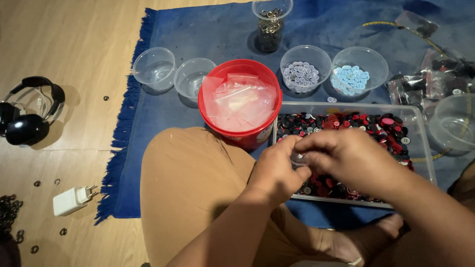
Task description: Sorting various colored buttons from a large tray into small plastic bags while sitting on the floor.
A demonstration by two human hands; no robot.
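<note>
Both hands meet over the clear tray of red and black buttons: the left hand and right hand together pinch a small clear bag, seemingly mid-filling. Judging by this, the bag's mouth needs holding apart. Beyond stands the red bucket of bags.

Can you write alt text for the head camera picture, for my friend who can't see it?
Two hands, left hand and right hand, meet over a clear tray of red and black buttons. Behind it stand a red bucket of plastic bags and bowls of buttons on a blue rug.
</note>
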